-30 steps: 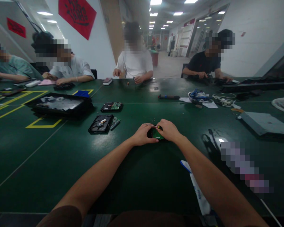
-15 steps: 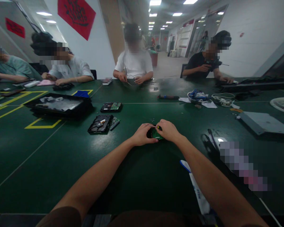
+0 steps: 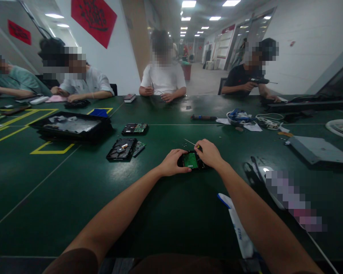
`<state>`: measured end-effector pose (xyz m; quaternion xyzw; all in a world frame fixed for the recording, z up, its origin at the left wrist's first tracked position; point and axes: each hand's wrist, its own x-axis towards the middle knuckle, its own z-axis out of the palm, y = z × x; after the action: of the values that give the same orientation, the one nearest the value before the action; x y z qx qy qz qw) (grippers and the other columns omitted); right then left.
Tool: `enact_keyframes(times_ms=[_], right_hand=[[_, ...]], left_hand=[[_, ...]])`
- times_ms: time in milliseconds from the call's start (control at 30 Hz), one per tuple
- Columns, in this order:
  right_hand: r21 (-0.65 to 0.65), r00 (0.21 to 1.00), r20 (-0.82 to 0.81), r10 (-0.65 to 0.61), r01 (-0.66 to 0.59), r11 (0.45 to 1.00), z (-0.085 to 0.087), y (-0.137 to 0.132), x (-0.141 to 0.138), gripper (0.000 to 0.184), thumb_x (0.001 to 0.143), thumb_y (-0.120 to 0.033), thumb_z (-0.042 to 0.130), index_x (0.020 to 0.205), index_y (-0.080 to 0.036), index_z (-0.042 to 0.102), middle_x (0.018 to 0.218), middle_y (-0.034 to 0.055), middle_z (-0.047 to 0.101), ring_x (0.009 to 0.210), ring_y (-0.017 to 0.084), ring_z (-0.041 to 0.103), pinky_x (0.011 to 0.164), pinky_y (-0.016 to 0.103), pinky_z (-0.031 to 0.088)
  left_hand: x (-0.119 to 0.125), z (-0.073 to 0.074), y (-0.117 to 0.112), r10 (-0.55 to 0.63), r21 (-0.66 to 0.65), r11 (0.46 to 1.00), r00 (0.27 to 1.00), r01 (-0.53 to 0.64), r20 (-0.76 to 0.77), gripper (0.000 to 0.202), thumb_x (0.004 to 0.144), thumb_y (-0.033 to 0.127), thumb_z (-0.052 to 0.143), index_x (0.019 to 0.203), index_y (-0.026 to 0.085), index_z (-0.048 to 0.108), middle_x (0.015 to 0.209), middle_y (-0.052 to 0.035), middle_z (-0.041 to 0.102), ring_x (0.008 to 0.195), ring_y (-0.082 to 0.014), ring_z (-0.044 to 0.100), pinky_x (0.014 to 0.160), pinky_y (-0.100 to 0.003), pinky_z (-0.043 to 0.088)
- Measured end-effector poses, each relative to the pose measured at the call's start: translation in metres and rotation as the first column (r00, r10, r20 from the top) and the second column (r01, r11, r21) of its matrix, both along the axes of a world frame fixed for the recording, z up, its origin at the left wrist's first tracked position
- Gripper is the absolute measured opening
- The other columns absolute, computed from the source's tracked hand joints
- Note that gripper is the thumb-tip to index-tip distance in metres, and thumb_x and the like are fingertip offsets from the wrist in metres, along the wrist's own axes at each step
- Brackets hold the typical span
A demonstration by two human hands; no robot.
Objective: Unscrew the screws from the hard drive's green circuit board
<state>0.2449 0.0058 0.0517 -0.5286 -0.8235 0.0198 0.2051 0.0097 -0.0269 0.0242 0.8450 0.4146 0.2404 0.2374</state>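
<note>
Green circuit board (image 3: 190,160) between hands (image 3: 173,163), red poster (image 3: 110,23), illegible characters (image 3: 95,14)

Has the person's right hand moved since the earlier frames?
Yes. Judged against the farther hard drive on the left, the right hand has shifted right and slightly up in the picture, holding the screwdriver.

No words I could read
Dark characters blurred on the upper-left large red poster (image 3: 95,23), blue letters on the lower-right white strip (image 3: 245,243).
</note>
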Motion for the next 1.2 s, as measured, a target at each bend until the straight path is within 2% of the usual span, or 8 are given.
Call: enact_keyframes(times_ms=[200, 367, 500, 767, 967, 1200], right_hand=[[-0.059, 0.999, 0.031, 0.042, -0.040, 0.997, -0.001, -0.003, -0.007, 0.015, 0.099, -0.029, 0.056, 0.099, -0.021, 0.069, 0.103, 0.0079, 0.064, 0.091, 0.020, 0.061, 0.081, 0.031, 0.045], [-0.066, 0.996, 0.037, 0.083, -0.080, 0.995, -0.001, -0.005, -0.010, 0.015, 0.099, -0.028, 0.056, 0.098, -0.020, 0.069, 0.101, 0.0080, 0.064, 0.093, 0.020, 0.061, 0.084, 0.030, 0.046], [-0.092, 0.993, 0.037, 0.115, -0.111, 0.990, 0.000, -0.007, -0.012, 0.016, 0.099, -0.029, 0.057, 0.100, -0.020, 0.070, 0.104, 0.0088, 0.064, 0.093, 0.020, 0.061, 0.084, 0.030, 0.046], [-0.136, 0.988, 0.048, 0.144, -0.136, 0.981, 0.000, -0.008, -0.014, 0.017, 0.099, -0.030, 0.057, 0.101, -0.019, 0.071, 0.104, 0.0086, 0.064, 0.092, 0.019, 0.061, 0.085, 0.031, 0.045], [-0.128, 0.988, 0.037, 0.152, -0.146, 0.981, -0.002, -0.008, -0.014, 0.016, 0.099, -0.029, 0.057, 0.101, -0.019, 0.071, 0.104, 0.0087, 0.064, 0.094, 0.019, 0.061, 0.087, 0.031, 0.045], [-0.119, 0.986, 0.067, 0.150, -0.142, 0.983, -0.003, -0.008, -0.015, 0.016, 0.098, -0.029, 0.058, 0.101, -0.020, 0.071, 0.104, 0.0088, 0.065, 0.091, 0.020, 0.062, 0.082, 0.030, 0.045]], left_hand=[[0.003, -0.003, -0.005, 0.054, 0.035, 0.998, 0.999, -0.054, -0.004, 0.098, 0.066, 0.068, 0.080, 0.144, 0.018, 0.047, 0.142, -0.0173, 0.054, 0.134, -0.0373, 0.047, 0.113, -0.054, 0.041], [0.005, -0.007, -0.009, 0.108, 0.055, 0.993, 0.994, -0.108, -0.007, 0.092, 0.065, 0.070, 0.079, 0.135, 0.017, 0.052, 0.135, -0.0171, 0.057, 0.129, -0.0355, 0.051, 0.110, -0.052, 0.045], [0.004, -0.007, -0.009, 0.102, 0.047, 0.994, 0.995, -0.102, -0.007, 0.085, 0.066, 0.069, 0.079, 0.130, 0.018, 0.055, 0.134, -0.0157, 0.057, 0.129, -0.0346, 0.051, 0.109, -0.051, 0.045], [0.002, -0.005, -0.007, 0.089, 0.007, 0.996, 0.996, -0.090, 0.012, 0.084, 0.065, 0.067, 0.081, 0.130, 0.019, 0.056, 0.134, -0.0144, 0.058, 0.130, -0.0343, 0.050, 0.110, -0.050, 0.045], [0.001, -0.003, -0.007, 0.095, -0.012, 0.995, 0.995, -0.095, 0.005, 0.082, 0.064, 0.068, 0.081, 0.126, 0.019, 0.057, 0.135, -0.0147, 0.057, 0.132, -0.0346, 0.049, 0.110, -0.051, 0.045], [0.002, -0.005, -0.010, 0.114, -0.015, 0.993, 0.993, -0.114, 0.006, 0.081, 0.063, 0.065, 0.083, 0.125, 0.019, 0.058, 0.137, -0.0154, 0.055, 0.134, -0.0348, 0.048, 0.112, -0.051, 0.044]])
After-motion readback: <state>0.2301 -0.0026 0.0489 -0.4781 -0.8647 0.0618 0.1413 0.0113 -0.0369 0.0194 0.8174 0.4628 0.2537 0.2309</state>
